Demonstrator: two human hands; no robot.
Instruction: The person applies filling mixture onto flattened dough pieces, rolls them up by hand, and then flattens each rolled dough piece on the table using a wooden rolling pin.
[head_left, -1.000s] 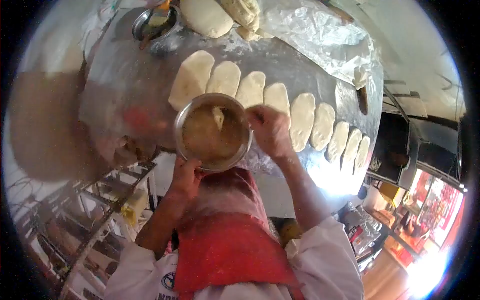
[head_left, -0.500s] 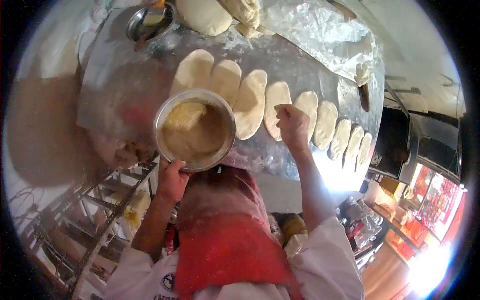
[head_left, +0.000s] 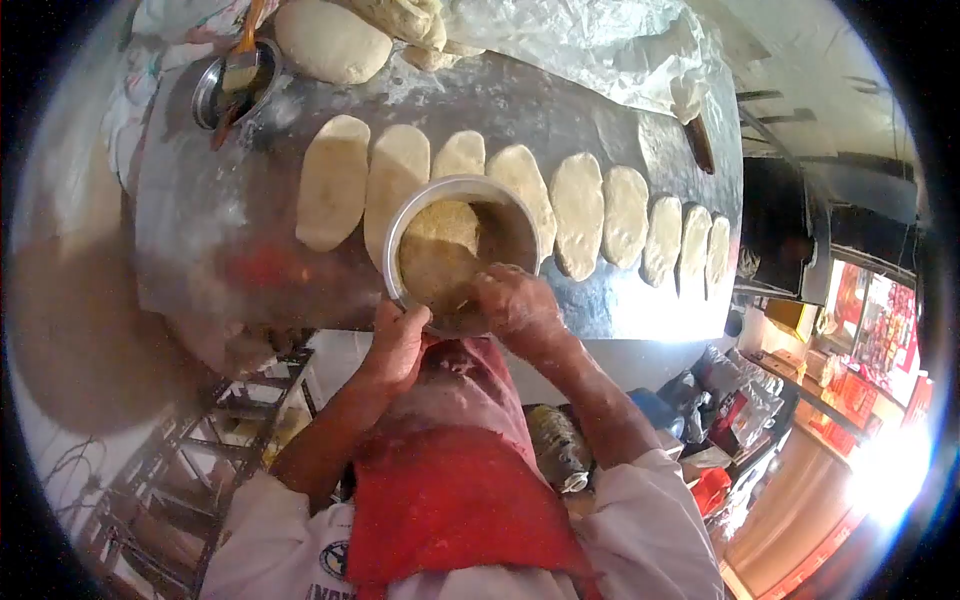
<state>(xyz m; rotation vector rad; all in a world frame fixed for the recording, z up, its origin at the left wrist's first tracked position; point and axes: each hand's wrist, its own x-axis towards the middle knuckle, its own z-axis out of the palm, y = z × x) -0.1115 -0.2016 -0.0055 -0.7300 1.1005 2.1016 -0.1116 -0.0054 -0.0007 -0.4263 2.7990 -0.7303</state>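
At the near edge of the tabletop, a metal bowl is gripped by the left hand; the right hand is dipped inside, its grip unclear. Dough pieces are lined beyond.

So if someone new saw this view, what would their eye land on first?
Probably the metal bowl at the center, its rim gripped by the left hand while the right hand reaches inside. Next, the row of flattened dough pieces stretching across the table behind it. Then the bright red apron at the bottom.
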